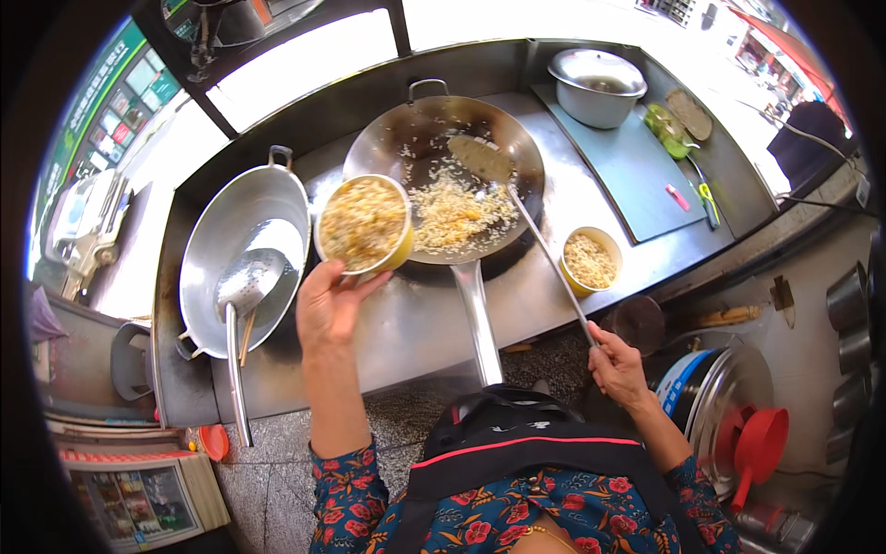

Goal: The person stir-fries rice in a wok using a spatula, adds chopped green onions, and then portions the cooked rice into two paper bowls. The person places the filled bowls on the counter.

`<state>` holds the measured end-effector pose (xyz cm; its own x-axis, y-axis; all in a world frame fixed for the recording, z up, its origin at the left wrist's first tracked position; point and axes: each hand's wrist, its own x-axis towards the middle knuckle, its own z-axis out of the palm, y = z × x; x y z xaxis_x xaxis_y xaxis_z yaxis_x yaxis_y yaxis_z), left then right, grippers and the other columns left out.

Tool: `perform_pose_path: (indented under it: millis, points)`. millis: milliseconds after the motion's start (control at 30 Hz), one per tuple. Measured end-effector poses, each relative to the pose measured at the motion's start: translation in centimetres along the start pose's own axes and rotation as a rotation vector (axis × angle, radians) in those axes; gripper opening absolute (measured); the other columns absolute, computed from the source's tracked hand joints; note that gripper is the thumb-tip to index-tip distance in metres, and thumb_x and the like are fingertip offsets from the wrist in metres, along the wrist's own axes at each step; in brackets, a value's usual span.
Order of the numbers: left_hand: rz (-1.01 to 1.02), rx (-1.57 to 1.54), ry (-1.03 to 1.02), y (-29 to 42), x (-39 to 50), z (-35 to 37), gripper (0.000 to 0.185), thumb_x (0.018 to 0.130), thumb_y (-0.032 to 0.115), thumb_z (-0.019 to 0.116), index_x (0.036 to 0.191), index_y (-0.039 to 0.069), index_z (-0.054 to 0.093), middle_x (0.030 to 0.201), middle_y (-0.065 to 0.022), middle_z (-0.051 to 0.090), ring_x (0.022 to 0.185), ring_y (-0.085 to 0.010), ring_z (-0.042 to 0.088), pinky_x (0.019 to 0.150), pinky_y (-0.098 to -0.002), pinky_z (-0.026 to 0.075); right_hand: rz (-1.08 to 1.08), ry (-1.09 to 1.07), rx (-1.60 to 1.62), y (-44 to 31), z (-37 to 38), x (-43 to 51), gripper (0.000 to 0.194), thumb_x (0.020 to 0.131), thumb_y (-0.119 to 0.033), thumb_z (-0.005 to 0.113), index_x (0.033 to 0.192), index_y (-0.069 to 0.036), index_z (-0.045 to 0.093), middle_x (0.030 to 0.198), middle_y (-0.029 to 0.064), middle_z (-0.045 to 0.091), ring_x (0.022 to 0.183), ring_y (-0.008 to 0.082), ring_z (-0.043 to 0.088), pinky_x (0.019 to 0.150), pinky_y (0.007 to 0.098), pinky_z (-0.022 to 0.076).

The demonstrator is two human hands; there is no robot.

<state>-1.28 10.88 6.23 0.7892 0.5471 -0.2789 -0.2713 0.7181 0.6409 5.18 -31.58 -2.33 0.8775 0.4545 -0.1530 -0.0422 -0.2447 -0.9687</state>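
Observation:
My left hand (339, 298) grips a yellow paper bowl (398, 255) near its base, tilted and slightly blurred, heaped with fried rice (365, 218). The bowl is at the near-left rim of a steel wok (387, 135). Loose fried rice (460, 218) lies in the wok, with grains stuck up its far wall. In my right hand (615, 363) is the long metal handle of a wok ladle (481, 158), whose head is inside the wok above the rice. A second yellow paper bowl (592, 259) holding fried rice stands on the steel counter, right of the wok.
Left is a two-handled metal pan (201, 235) with a perforated skimmer (250, 280) in it. A lidded pot (599, 90) stands on a blue-grey board (609, 159) at the right, beside a knife (707, 204). The wok's handle (477, 325) projects towards me. A red ladle (760, 447) lies lower right.

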Motion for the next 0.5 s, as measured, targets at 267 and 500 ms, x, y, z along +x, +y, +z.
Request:
perform_pose_path:
  millis: [267,500]
  points:
    - [-0.038,0.098,0.019,-4.5,4.9,4.4,0.019,0.078,-0.004,0.062,0.096,-0.007,0.058,0.113,-0.0205,0.055,0.113,-0.0369,0.052,0.086,-0.0713,0.051,-0.538,0.172,-0.473,-6.6,-4.3,1.5,0.036,0.090,0.002,0.060,0.125,-0.001,0.063,0.074,0.0073,0.063,0.061,0.0123,0.058,0.058,0.0250,0.0475]
    - [-0.116,0.187,-0.033,-6.1,6.9,7.0,0.016,0.077,-0.003,0.062,0.093,-0.004,0.059,0.107,-0.0174,0.057,0.109,-0.0348,0.054,0.082,-0.0692,0.054,-0.567,0.237,-0.760,-11.0,-7.5,0.5,0.036,0.084,0.001,0.064,0.119,-0.005,0.067,0.081,0.0129,0.066,0.069,0.0256,0.063,0.061,0.0332,0.0506]
